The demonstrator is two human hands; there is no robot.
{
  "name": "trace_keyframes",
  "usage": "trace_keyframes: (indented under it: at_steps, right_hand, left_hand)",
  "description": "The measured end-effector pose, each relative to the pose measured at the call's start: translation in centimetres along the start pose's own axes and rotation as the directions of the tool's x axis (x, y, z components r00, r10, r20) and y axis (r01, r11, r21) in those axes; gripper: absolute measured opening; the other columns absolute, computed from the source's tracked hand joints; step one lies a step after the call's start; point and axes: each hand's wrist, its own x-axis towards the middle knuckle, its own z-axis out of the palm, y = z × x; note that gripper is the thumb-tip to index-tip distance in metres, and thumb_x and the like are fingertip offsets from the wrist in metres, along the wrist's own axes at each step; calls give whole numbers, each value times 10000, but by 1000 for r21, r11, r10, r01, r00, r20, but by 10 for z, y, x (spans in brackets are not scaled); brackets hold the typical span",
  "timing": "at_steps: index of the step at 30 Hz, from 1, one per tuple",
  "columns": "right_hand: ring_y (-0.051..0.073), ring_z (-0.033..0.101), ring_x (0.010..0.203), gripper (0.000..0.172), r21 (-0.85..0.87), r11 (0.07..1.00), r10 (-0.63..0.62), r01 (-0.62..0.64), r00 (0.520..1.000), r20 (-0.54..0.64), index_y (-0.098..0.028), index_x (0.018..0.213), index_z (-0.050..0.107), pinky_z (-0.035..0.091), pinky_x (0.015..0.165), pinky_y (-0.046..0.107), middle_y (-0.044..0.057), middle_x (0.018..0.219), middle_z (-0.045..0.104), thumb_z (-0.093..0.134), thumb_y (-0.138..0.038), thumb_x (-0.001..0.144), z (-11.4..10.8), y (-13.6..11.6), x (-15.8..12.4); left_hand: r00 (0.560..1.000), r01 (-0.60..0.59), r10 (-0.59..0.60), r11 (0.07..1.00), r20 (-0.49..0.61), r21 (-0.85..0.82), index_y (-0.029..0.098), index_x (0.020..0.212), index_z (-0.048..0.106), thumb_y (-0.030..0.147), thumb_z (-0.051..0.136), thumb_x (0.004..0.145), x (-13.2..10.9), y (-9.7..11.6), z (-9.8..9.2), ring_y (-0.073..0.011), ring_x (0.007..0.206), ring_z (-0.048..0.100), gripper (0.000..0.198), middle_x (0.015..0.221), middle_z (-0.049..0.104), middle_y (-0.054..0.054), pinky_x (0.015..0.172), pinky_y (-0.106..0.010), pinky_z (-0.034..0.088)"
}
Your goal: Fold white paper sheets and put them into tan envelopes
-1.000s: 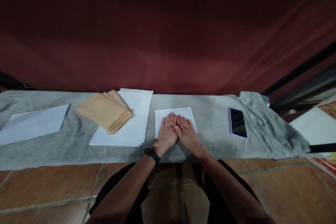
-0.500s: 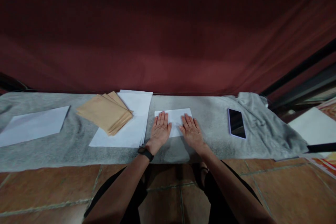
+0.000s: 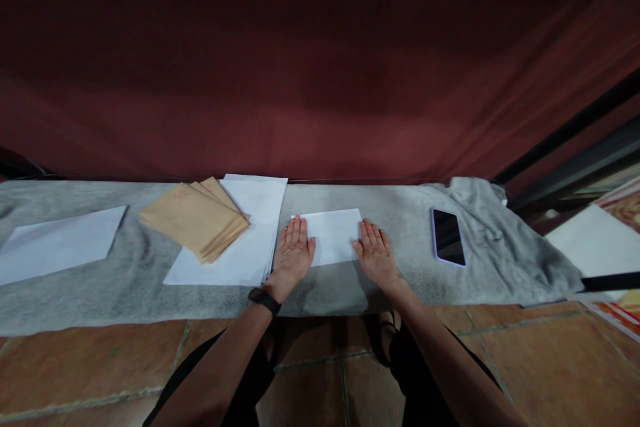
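- The left hand's fingers (image 3: pixel 296 232) lie straight and close together, palm down. They cover the left edge of a small folded white paper rectangle (image 3: pixel 333 237) and grip nothing.
- The right hand's fingers (image 3: pixel 373 235) are just as flat, slightly spread, and sit on the paper's right edge.
- With the left hand (image 3: pixel 291 252) and the right hand (image 3: pixel 376 257) at opposite ends, the pressure seems meant to keep the paper flat and taut, since its middle is bare between them.
- The paper lies straight ahead of the person on a grey felt cloth (image 3: pixel 150 293). The soft cloth probably keeps it from sliding under the palms.
- A black wristband (image 3: pixel 265 300) circles the left wrist.
- Just beside the left hand is a stack of large white sheets (image 3: pixel 235 267), close enough to reach easily.
- A fanned pile of tan paper envelopes (image 3: pixel 195 220) rests on the stack's far-left corner, and the fanning leaves each edge exposed.
- Further left, a single white sheet (image 3: pixel 60 243) lies apart on the cloth.
- To the right, a black smartphone in a pale case (image 3: pixel 447 237) lies face up, well clear of the papers.
- A dark red curtain (image 3: pixel 320 80) hangs behind, and a brown tiled floor (image 3: pixel 100 367) shows in front.
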Motion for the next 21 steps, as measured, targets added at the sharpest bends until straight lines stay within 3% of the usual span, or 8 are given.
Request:
trace_keyframes:
  at_steps: [4, 7, 11, 14, 17, 21]
  right_hand:
    - [323, 413, 1471, 577, -26, 998, 60, -60, 998, 23, -63, 1559, 391, 299, 1207, 518, 186, 1593, 420, 294, -368, 1078, -4, 2, 2]
    - [320, 395, 1484, 582, 12, 996, 89, -90, 995, 46, -44, 1550, 400, 291, 1219, 524, 192, 1593, 417, 270, -365, 1082, -11, -3, 7]
    - [253, 329, 1527, 595, 192, 980, -62, 42, 993, 101, -73, 1560, 389, 282, 1250, 473, 144, 1630, 373, 192, -383, 1092, -16, -25, 10]
    - [193, 324, 1529, 583, 324, 936, -199, 141, 968, 155, -137, 1567, 392, 272, 1267, 436, 91, 1631, 388, 145, -376, 1096, -14, -45, 9]
    - [188, 326, 1528, 579, 351, 926, -222, 140, 953, 205, -146, 1573, 382, 241, 1279, 447, 88, 1626, 398, 153, -383, 1096, -13, -55, 10]
    - [197, 312, 1534, 581, 298, 948, -187, 111, 952, 242, -127, 1562, 399, 202, 1287, 446, 91, 1630, 382, 161, -378, 1096, -12, -55, 20]
  left_hand:
    - [998, 45, -44, 999, -42, 29, -30, 1542, 353, 309, 333, 1005, -2, 0, 2, -324, 1548, 249, 636, 1628, 316, -240, 1262, -522, 238]
    - [996, -25, 26, 1000, -91, 11, -14, 1561, 317, 299, 316, 1014, -9, 13, 4, -310, 1559, 218, 630, 1637, 303, -229, 1268, -533, 230]
    - [963, -258, 253, 965, -90, -44, 31, 1588, 265, 246, 336, 1011, -28, 40, 11, -267, 1567, 197, 620, 1644, 320, -194, 1273, -500, 251]
    - [927, -372, 368, 927, -78, -47, 25, 1568, 311, 183, 371, 985, -39, 50, 19, -291, 1567, 187, 607, 1633, 331, -219, 1267, -521, 259]
    - [911, -410, 406, 911, -81, -52, 16, 1556, 332, 160, 383, 972, -42, 48, 24, -306, 1565, 188, 604, 1627, 324, -244, 1256, -539, 273]
    - [924, -382, 377, 920, -69, -84, 11, 1544, 345, 189, 341, 993, -38, 41, 24, -288, 1554, 239, 579, 1604, 381, -238, 1243, -528, 304]
